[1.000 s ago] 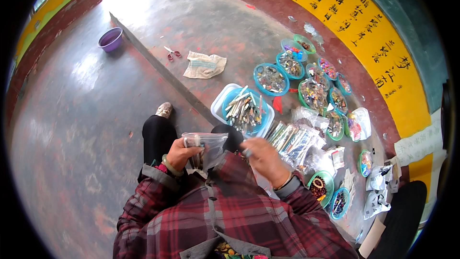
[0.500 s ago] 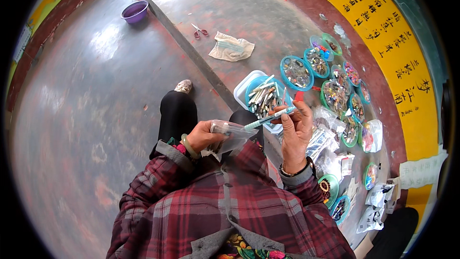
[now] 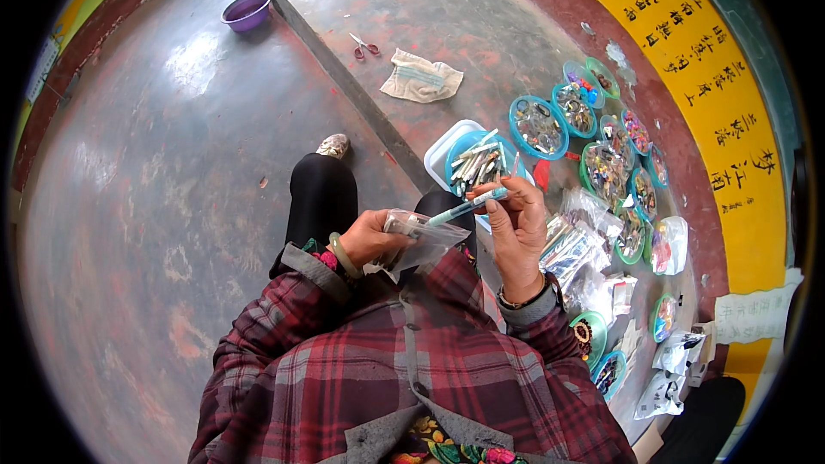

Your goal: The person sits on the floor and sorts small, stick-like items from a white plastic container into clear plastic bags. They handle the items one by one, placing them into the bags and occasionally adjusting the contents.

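Pinched between the thumb and fingers of my right hand (image 3: pixel 521 239) is a pale green-blue pen (image 3: pixel 455 210), slanting down to the left. Its lower end meets the mouth of a clear plastic bag (image 3: pixel 436 246); whether the tip is inside, I cannot tell. My left hand (image 3: pixel 369 239) is closed on the bag's left side, and its fingertips are partly hidden behind the plastic. Just beyond both hands, several pens (image 3: pixel 478 165) lie heaped in a blue bowl, which sits in a white tray (image 3: pixel 435 155).
Several bowls of small colourful items, one with a blue rim (image 3: pixel 513 120), spread along the right. Clear packets (image 3: pixel 571 245) lie nearer me. Ahead are a cloth (image 3: pixel 421 77), red-handled scissors (image 3: pixel 364 48) and a purple basin (image 3: pixel 247 15). A dark strip (image 3: pixel 344 90) crosses the floor.
My right hand and the pen have shifted slightly down and left, closer to the bag. Both hands keep their hold. The whole view has shifted slightly.
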Motion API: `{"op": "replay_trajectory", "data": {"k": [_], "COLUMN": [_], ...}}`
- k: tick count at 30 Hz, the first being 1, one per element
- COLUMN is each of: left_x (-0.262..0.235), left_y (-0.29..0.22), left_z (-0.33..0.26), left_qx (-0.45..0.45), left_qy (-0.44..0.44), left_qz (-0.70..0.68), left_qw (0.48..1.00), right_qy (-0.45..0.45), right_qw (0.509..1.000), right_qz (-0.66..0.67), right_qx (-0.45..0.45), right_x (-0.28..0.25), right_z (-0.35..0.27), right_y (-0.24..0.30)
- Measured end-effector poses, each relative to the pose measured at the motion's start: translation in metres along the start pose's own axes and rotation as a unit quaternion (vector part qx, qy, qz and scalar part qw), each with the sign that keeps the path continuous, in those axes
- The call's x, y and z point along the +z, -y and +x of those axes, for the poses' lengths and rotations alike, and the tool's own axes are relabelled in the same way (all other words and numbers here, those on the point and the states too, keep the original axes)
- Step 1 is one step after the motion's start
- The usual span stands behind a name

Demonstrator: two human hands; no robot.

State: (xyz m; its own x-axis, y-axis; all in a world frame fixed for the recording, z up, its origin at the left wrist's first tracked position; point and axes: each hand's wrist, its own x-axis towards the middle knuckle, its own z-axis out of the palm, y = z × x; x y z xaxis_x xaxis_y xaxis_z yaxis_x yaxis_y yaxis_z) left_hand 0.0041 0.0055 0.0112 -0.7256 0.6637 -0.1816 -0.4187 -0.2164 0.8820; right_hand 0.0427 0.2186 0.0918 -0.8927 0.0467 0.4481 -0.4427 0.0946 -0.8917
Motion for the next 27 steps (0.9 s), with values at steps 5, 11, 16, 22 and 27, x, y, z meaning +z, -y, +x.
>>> {"op": "replay_trajectory", "data": {"k": [5,11,16,22,27], "left_x": [-0.002,-0.010,-0.013,-0.011,-0.016], "left_y": [0.000,0.007,0.014,0.011,0.017], "left_z": [-0.001,0.001,0.004,0.003,0.005], "left_qx": [-0.001,-0.025,-0.012,0.012,0.043], "left_qy": [0.002,-0.008,-0.031,-0.026,-0.021], "left_qz": [-0.023,-0.022,-0.040,-0.048,-0.086], "left_qw": [1.000,0.999,0.999,0.998,0.995], "right_qy": [0.015,0.021,0.025,0.001,0.026], "right_qw": [0.998,0.983,0.977,0.980,0.984], "right_qz": [-0.035,0.056,0.050,0.042,-0.032], "right_qx": [0.058,0.173,0.206,0.196,0.172], "right_x": [0.001,0.013,0.021,0.029,0.037], "right_z": [0.000,-0.004,-0.009,-0.019,-0.026], "right_y": [-0.003,-0.010,-0.020,-0.037,-0.044]}}
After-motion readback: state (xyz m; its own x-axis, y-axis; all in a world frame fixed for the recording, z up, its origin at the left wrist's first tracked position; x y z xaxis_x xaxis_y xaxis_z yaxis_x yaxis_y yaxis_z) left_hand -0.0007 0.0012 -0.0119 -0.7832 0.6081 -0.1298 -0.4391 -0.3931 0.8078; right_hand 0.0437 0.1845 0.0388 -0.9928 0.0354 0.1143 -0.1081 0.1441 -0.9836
